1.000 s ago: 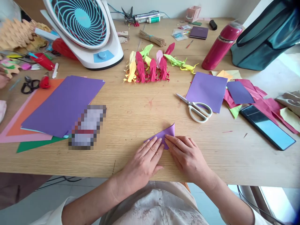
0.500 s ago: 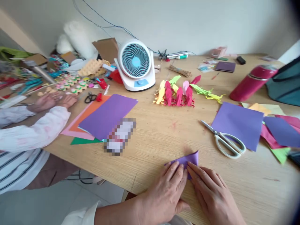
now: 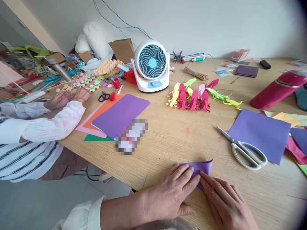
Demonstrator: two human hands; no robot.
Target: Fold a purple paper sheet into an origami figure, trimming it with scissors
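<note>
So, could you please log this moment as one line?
left hand: on folded purple paper | right hand: touching same paper | scissors: lying unheld

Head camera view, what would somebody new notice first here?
Probably the bright folded paper figures, clustered on the table in front and right of the white fan. Next, the left hand and right hand, low in the view, fingers on a folded purple paper. Then the scissors farther right, partly on a purple sheet.
</note>
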